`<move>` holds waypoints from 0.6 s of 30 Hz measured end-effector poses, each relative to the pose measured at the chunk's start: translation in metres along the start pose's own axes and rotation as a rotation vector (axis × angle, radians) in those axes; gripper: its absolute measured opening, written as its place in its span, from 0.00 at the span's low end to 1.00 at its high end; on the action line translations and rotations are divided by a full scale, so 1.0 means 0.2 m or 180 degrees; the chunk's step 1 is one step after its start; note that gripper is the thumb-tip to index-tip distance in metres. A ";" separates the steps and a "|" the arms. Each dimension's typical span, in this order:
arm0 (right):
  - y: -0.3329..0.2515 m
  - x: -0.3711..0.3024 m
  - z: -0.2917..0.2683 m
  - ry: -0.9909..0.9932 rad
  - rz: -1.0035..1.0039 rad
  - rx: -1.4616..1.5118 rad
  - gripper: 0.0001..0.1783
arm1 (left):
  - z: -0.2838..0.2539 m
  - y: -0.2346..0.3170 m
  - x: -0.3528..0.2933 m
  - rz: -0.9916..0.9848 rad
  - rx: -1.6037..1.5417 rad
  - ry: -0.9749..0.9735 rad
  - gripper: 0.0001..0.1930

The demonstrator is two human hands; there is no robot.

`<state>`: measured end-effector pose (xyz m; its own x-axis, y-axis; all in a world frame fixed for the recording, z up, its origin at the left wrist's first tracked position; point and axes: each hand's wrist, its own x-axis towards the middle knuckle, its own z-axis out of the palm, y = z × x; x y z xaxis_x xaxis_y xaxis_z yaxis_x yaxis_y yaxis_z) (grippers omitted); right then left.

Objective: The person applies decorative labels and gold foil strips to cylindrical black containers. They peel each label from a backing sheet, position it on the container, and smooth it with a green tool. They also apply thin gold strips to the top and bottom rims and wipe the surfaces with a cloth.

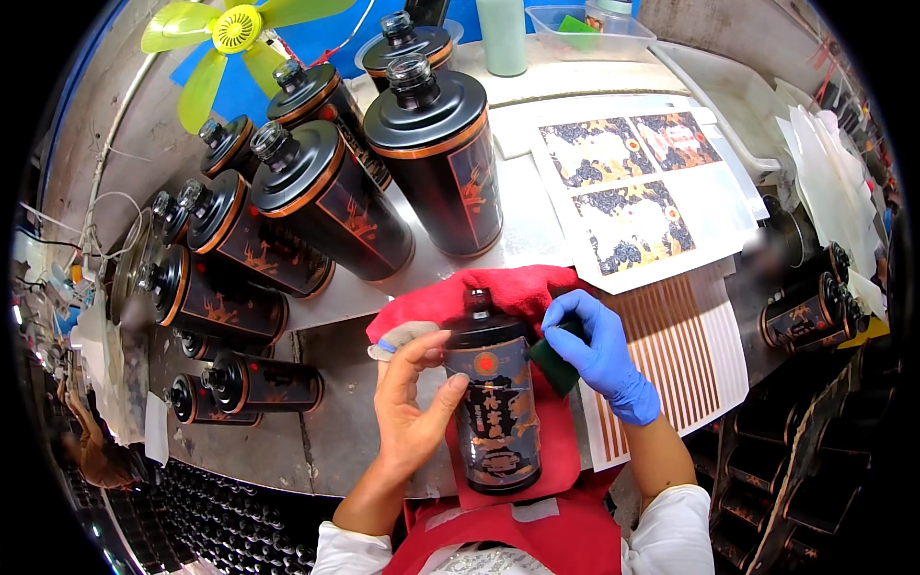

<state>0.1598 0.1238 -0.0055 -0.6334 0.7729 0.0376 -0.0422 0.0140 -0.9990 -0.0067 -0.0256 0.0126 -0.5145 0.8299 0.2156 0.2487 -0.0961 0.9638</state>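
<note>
A black bottle (495, 412) with a dark, gold-patterned label and a round red emblem leans in front of me on a red cloth (537, 286). Beside its left edge is my bare left hand (412, 407), thumb and index finger spread apart. The thumb tip overlaps the label's edge; whether it presses there I cannot tell. A grey-white covering with a blue band (402, 338) shows at the far side of that hand. My right hand (596, 359), in a blue glove, pinches a dark green flat piece (556, 362) just right of the bottle's shoulder.
Several black bottles (436, 153) stand or lie at the left and back. Printed label sheets (628, 192) and a brown-striped sheet (661, 355) lie at right. A yellow-green fan (237, 31) is at the back left. More bottles (810, 311) lie at far right.
</note>
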 end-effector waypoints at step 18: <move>-0.23 -0.10 0.05 -0.0418 -0.0627 -0.0703 0.05 | -0.04 0.15 0.08 0.0429 0.1084 -0.0547 0.21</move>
<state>0.1661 0.1022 0.0409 -0.7246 0.6534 0.2192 -0.0145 0.3037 -0.9527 -0.0149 -0.0204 0.0454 -0.3213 0.9049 0.2792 0.5771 -0.0467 0.8154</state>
